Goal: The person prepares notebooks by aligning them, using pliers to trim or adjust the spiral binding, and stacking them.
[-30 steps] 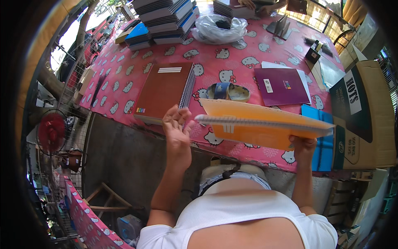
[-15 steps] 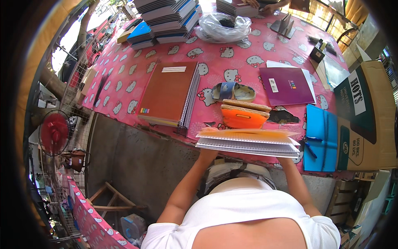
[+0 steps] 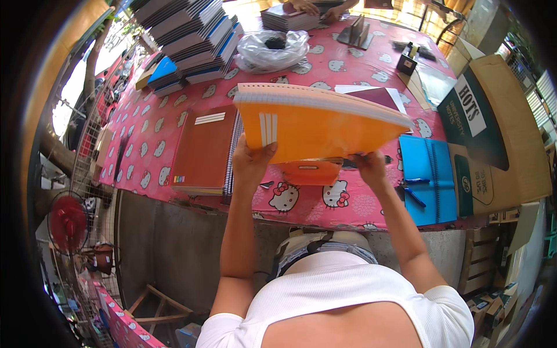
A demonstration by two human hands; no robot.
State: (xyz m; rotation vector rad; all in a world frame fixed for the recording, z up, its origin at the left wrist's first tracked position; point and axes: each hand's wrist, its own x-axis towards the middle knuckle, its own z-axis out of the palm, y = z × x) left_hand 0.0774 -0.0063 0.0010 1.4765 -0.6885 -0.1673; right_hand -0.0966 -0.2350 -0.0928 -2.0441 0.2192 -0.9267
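Note:
Both of my hands hold up a stack of orange spiral notebooks (image 3: 316, 124) above the pink patterned table (image 3: 145, 145). My left hand (image 3: 250, 161) grips its near left edge, thumb on the cover. My right hand (image 3: 368, 168) holds the near right edge from below. A smaller orange notebook (image 3: 307, 173) lies on the table under the stack, partly hidden. A brown spiral notebook (image 3: 203, 149) lies flat to the left of my left hand.
A blue notebook with pens (image 3: 428, 177) lies at the right, next to a cardboard box (image 3: 499, 133). Piles of notebooks (image 3: 185, 35) and a clear plastic bag (image 3: 272, 51) stand at the back. Another person's hands (image 3: 316, 7) rest at the far edge. A red fan (image 3: 67, 223) stands at left.
The orange notebook stack was low near the table's front edge half a second ago; both hands have raised it and tilted it up toward the camera.

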